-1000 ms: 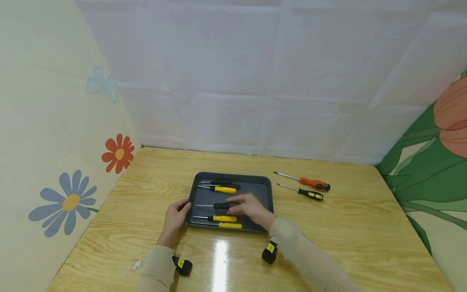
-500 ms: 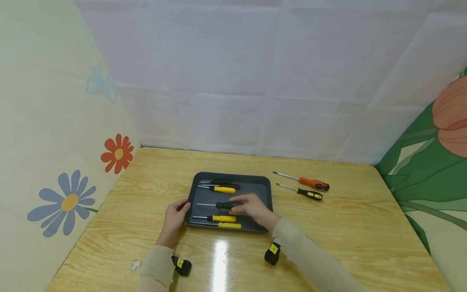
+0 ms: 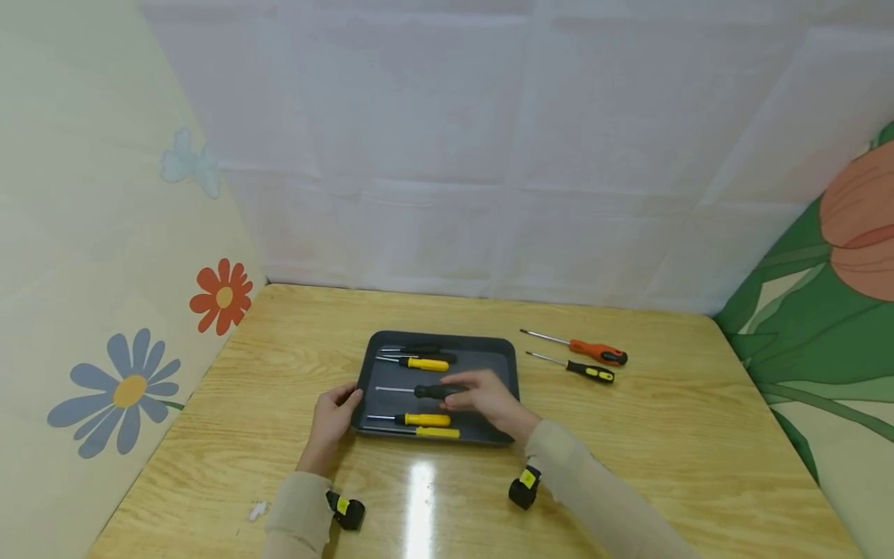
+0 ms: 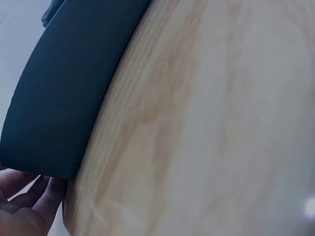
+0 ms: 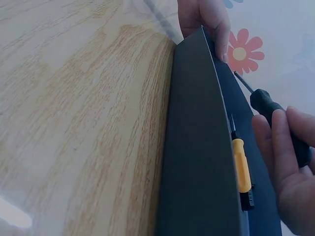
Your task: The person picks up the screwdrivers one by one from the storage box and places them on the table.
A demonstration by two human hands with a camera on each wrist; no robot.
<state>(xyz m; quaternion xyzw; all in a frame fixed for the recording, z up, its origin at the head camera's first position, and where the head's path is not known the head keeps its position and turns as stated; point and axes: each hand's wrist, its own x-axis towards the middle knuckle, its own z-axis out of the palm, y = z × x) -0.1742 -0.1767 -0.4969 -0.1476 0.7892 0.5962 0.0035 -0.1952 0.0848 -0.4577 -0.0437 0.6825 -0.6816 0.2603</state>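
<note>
My right hand (image 3: 489,404) grips a black-handled screwdriver (image 3: 427,391) by its handle, over the middle of a dark grey tray (image 3: 489,435). Its shaft points left, and in the right wrist view the screwdriver (image 5: 266,104) shows above the tray's side wall. At the tray's left edge my left hand (image 3: 331,419) pinches the rim, thumb on top; the left wrist view has its fingers (image 4: 47,201) against the tray's end. Two yellow-handled screwdrivers lie near the front wall, one with a black collar (image 3: 426,420), one plain yellow (image 3: 438,432). Farther back lies another yellow-handled screwdriver (image 3: 426,364) beside black-handled ones (image 3: 422,348).
Right of the tray, on the wooden table (image 3: 663,435), lie an orange-and-black screwdriver (image 3: 597,352) and a black-and-yellow one (image 3: 590,372). A small white scrap (image 3: 258,511) sits at the front left. White sheeting (image 3: 433,155) hangs behind the table; flowered panels flank it.
The black-handled screwdriver in my right hand has shifted slightly to the right over the tray. My left hand stays at the tray's left edge.
</note>
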